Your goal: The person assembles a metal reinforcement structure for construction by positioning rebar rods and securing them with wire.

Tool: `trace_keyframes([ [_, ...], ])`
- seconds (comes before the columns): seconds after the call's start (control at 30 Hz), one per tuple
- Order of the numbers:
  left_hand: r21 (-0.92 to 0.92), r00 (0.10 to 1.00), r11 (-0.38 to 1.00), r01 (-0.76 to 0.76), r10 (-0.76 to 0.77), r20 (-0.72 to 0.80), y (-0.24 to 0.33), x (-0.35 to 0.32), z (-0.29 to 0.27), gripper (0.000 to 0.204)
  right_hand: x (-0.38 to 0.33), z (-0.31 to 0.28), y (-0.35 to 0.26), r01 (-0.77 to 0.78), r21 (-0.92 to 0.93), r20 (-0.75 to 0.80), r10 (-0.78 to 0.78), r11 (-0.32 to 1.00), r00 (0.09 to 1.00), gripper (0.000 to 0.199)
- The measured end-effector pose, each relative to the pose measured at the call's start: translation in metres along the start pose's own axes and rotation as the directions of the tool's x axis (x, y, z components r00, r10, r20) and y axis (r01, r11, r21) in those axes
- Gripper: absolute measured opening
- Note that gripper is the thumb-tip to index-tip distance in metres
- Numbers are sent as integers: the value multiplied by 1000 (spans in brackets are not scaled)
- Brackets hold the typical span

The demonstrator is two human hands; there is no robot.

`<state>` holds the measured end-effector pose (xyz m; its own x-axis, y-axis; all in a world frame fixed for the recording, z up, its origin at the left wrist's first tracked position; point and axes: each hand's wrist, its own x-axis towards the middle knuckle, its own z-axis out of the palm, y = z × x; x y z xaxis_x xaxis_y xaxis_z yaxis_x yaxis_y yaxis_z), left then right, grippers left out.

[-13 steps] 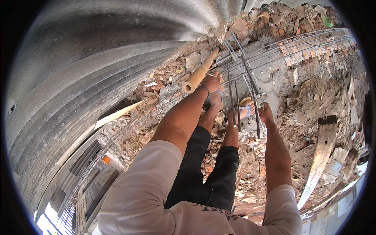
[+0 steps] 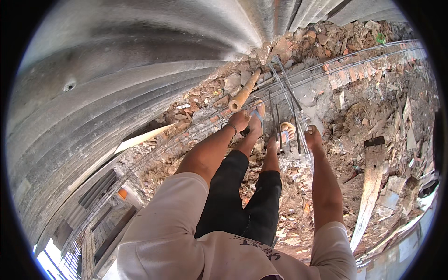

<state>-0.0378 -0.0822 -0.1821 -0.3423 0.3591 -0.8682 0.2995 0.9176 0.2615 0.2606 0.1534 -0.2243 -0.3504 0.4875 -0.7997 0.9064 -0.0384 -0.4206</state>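
Note:
My left hand [image 2: 239, 121] is closed beside the long thin steel bars, just below the cut end of a bamboo pole [image 2: 243, 94]; what its fingers hold is hidden. To the right, my right hand [image 2: 312, 137] is closed at the near end of a steel rebar bundle [image 2: 290, 95], which slants away toward the rubble at the back. Shorter dark rods [image 2: 277, 119] point toward me between my hands. Under the bundle, long rebar rods [image 2: 322, 71] cross from left to right.
Corrugated sheets [image 2: 126, 93] curve along the left. Broken brick rubble [image 2: 322, 39] lies at the back. My sandalled feet [image 2: 256, 114] stand among the bars. A weathered wooden plank [image 2: 372, 182] lies at right, a pale strip of wood [image 2: 143, 138] at left.
My left hand has come nearer to me, away from beside the bamboo pole. My right hand stays at the rebar bundle. The view has tilted slightly, so the scene sits lower at the back.

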Motion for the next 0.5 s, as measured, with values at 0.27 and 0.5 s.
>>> trace_keyframes([
  [0.27, -77, 993, 992, 97, -102, -63, -55, -161, -39, 39, -56, -103, -43, 206, 168, 22, -212, 964, 977, 23],
  [0.5, 480, 983, 875, 54, 37, -178, -139, -280, -4, 31, -135, -160, -68, -30, 312, 192, -33, 950, 981, 25],
])
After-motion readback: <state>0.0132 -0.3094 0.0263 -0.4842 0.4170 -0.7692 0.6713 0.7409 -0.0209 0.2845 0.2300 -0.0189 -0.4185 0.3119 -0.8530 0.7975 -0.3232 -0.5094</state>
